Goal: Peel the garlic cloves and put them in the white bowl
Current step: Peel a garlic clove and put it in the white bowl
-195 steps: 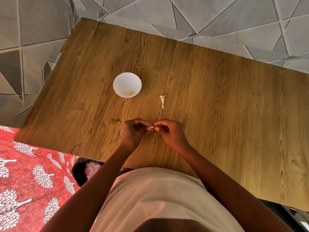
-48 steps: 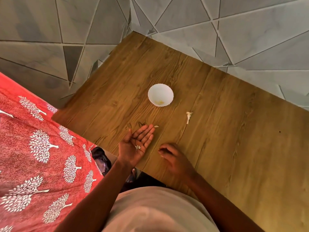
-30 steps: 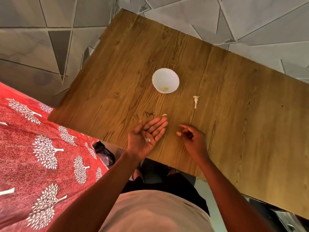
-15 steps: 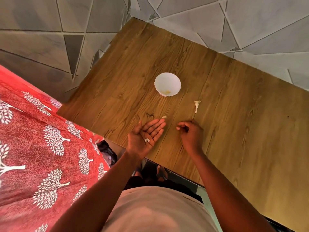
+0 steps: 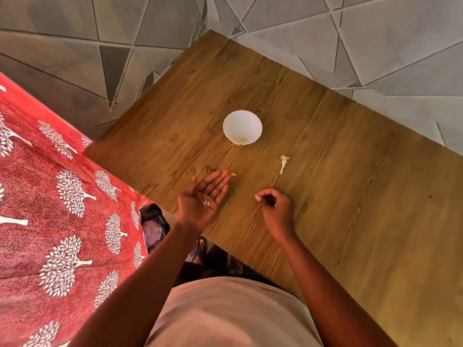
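The white bowl (image 5: 242, 126) stands on the wooden table (image 5: 338, 196) with a little pale garlic at its bottom. My left hand (image 5: 203, 196) lies palm up at the near table edge, fingers straight, with small white bits of garlic skin (image 5: 206, 203) on the palm. My right hand (image 5: 276, 209) hovers over the table to its right, fingers curled, thumb and forefinger pinched together; whether anything is between them I cannot tell. A scrap of peel (image 5: 233, 174) lies by my left fingertips. A larger piece of garlic skin and stem (image 5: 283, 163) lies right of the bowl.
A red cloth with white tree prints (image 5: 57, 209) covers the surface to the left of the table. Grey tiled floor (image 5: 350, 41) surrounds the table. My feet (image 5: 200, 251) show below the near table edge.
My left hand has stayed open, palm up, with peel bits on it. My right hand has drawn slightly back and right with its fingers still pinched. The view has shifted.
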The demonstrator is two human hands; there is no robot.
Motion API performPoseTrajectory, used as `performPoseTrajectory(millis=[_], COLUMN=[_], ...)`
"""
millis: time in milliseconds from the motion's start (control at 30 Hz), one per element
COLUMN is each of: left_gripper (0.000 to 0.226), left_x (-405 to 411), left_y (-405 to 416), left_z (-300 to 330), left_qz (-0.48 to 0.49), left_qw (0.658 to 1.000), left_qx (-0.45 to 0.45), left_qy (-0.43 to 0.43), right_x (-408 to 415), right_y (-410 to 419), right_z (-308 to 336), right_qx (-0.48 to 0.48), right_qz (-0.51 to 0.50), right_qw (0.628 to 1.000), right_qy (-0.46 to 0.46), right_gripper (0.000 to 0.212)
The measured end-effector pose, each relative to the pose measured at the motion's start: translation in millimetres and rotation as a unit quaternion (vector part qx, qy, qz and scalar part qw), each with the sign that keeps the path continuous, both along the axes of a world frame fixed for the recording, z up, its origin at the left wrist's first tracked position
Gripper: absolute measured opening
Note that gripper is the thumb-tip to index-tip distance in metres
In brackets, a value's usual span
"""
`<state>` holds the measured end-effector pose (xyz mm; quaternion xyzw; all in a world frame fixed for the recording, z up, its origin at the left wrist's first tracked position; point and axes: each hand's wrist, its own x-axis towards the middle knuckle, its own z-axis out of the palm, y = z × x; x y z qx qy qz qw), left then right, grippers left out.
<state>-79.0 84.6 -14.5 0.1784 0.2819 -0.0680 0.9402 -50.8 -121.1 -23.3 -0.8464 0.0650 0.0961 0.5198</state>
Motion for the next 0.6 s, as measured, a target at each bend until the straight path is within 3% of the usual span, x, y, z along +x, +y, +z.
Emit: performPoseTrajectory(millis=[167, 300, 600], left_gripper=[0.063, 0.062, 0.062], left_x=[-1.7, -2.3, -8.5], left_y=[-4.0, -4.0, 6.8], left_z=[-2.6, -1.9, -4.5], left_qz=[0.022, 0.021, -0.016], left_qw=[1.0, 1.0, 1.0], left_qx=[0.008, 0.02, -0.005], left_qy=[-0.003, -0.006, -0.01], right_x=[6.4, 2.1, -16.8], right_y=[-5.7, -4.6, 18.2], right_z=[3.1, 4.0, -8.6], right_qx=[0.024, 0.05, -0.072], right_qz=[0.016, 0.048, 0.114], right_qw=[1.0, 0.997, 0.987], right_qy=[-0.008, -0.03, -0.083], right_gripper=[0.013, 0.028, 0.021])
